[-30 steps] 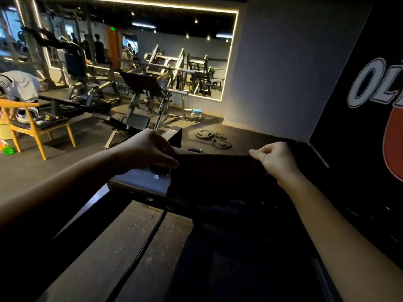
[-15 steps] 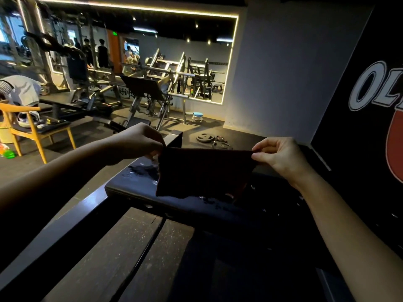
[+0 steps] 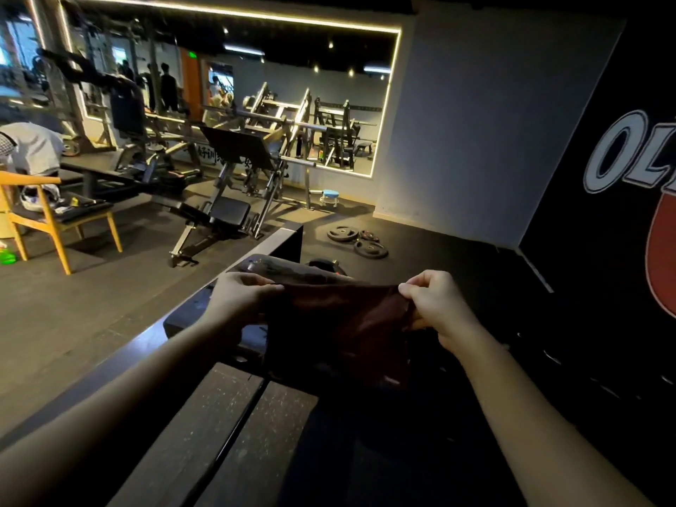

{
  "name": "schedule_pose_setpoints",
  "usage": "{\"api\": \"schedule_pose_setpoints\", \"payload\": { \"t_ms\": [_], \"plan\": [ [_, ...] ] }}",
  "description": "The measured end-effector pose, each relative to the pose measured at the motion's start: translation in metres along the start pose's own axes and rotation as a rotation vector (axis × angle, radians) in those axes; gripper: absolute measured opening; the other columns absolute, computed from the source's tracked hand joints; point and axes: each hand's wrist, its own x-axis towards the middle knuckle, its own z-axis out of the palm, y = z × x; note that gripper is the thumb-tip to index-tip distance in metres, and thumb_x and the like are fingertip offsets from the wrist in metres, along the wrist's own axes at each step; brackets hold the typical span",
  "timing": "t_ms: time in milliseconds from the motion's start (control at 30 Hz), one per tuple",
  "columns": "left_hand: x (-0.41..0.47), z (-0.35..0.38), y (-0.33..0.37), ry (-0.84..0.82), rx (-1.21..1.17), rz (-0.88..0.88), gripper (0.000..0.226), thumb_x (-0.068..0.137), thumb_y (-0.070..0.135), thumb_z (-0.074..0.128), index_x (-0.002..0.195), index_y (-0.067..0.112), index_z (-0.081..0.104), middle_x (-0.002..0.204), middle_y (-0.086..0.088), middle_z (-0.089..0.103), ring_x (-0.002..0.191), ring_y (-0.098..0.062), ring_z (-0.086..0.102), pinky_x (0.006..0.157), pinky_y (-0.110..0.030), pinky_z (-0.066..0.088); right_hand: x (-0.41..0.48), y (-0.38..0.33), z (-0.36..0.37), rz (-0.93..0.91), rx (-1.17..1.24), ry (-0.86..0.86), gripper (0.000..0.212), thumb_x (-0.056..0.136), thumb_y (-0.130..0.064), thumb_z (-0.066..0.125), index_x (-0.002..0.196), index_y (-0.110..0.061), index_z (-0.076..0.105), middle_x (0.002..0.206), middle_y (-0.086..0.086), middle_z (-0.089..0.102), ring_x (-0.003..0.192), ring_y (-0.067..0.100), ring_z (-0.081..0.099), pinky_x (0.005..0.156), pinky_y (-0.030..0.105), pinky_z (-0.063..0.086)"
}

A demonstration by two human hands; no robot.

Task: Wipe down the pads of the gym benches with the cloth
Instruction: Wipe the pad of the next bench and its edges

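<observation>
slack in the dark maroon cloth (image 3: 336,331), pinched at its top corners by your left hand (image 3: 241,300) and right hand (image 3: 437,305) over the glossy black bench pad (image 3: 190,318), may bunch and skip patches.

Gym, as evidenced by: plate-loaded machine (image 3: 239,166) set on the floor, weight plates (image 3: 356,240) laid on black rubber flooring (image 3: 439,258), racks reflected in an LED-edged wall mirror (image 3: 256,86), bench pad (image 3: 272,266) seen in the foreground, large logo (image 3: 622,159) painted on the right wall.
</observation>
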Motion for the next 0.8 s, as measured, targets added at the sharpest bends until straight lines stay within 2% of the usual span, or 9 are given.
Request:
{"api": "schedule_pose_setpoints", "payload": {
  "t_ms": [100,200,333,433,500,600,700,767,800],
  "plan": [
    [-0.021,0.018,-0.008,-0.077,-0.049,0.106,0.016,0.086,0.015,0.080,0.098,0.006,0.075,0.090,-0.008,0.079,0.087,-0.020,0.077,0.063,-0.026,0.058,-0.022,-0.003,0.017,-0.038,0.065,-0.095,0.006,0.099,-0.013,0.065,0.102,-0.007,0.066,0.102,0.017,0.068,0.089,0.029,0.072,0.059,0.040,0.063],
    [-0.038,0.047,-0.010,-0.080,-0.055,0.222,0.010,0.087,0.017,0.079,0.096,0.012,0.077,0.092,-0.004,0.079,0.089,-0.017,0.077,0.070,-0.030,0.061,-0.041,-0.008,0.032,-0.088,0.071,-0.203,0.008,0.099,-0.011,0.064,0.104,-0.005,0.068,0.100,0.018,0.072,0.093,0.030,0.072,0.074,0.046,0.063],
    [-0.059,0.075,-0.013,-0.024,-0.039,0.337,0.007,0.089,0.015,0.078,0.096,0.015,0.080,0.090,-0.001,0.079,0.088,-0.016,0.077,0.081,-0.039,0.062,-0.052,-0.013,0.038,-0.103,0.107,-0.299,0.015,0.103,-0.010,0.056,0.111,-0.008,0.068,0.102,0.013,0.072,0.094,0.024,0.071,0.072,0.032,0.061],
    [-0.067,0.079,-0.015,-0.018,-0.014,0.366,0.011,0.091,0.013,0.076,0.101,0.016,0.080,0.094,0.002,0.079,0.090,-0.012,0.076,0.083,-0.037,0.063,-0.053,-0.015,0.037,-0.070,0.156,-0.337,0.021,0.106,-0.016,0.052,0.110,-0.007,0.070,0.109,0.021,0.071,0.105,0.034,0.069,0.091,0.046,0.058],
    [-0.070,0.078,-0.016,-0.025,0.017,0.367,0.016,0.092,0.011,0.074,0.105,0.018,0.080,0.101,0.002,0.076,0.094,-0.009,0.075,0.086,-0.036,0.063,-0.053,-0.014,0.036,-0.052,0.225,-0.357,0.023,0.104,-0.022,0.056,0.107,-0.005,0.071,0.109,0.023,0.072,0.105,0.035,0.070,0.095,0.049,0.056],
    [-0.074,0.074,-0.015,-0.129,0.028,0.319,0.024,0.097,0.007,0.064,0.108,0.023,0.078,0.107,0.002,0.071,0.100,-0.013,0.072,0.089,-0.038,0.062,-0.052,-0.011,0.033,-0.054,0.290,-0.333,0.015,0.098,-0.013,0.064,0.107,-0.004,0.071,0.108,0.016,0.074,0.104,0.028,0.072,0.093,0.046,0.060],
    [-0.073,0.061,-0.009,-0.313,0.028,0.265,0.031,0.100,0.004,0.056,0.110,0.025,0.076,0.108,-0.001,0.071,0.105,-0.018,0.070,0.092,-0.038,0.060,-0.048,-0.008,0.028,-0.074,0.254,-0.331,0.014,0.096,-0.002,0.063,0.107,-0.006,0.070,0.110,0.015,0.074,0.104,0.025,0.072,0.094,0.046,0.059],
    [-0.068,0.052,-0.007,-0.372,0.125,0.349,0.029,0.099,0.004,0.058,0.111,0.024,0.074,0.108,-0.002,0.071,0.106,-0.017,0.069,0.092,-0.034,0.059,-0.046,-0.009,0.024,-0.077,0.229,-0.374,0.016,0.096,0.000,0.061,0.106,-0.008,0.070,0.111,0.014,0.074,0.104,0.025,0.072,0.094,0.045,0.059],
    [-0.065,0.050,-0.006,-0.334,0.199,0.420,0.026,0.096,0.004,0.062,0.111,0.022,0.073,0.109,-0.003,0.071,0.106,-0.018,0.069,0.090,-0.031,0.059,-0.045,-0.010,0.021,-0.087,0.212,-0.400,0.016,0.096,0.001,0.061,0.106,-0.008,0.070,0.110,0.013,0.074,0.104,0.024,0.072,0.094,0.043,0.059]
  ]
}}
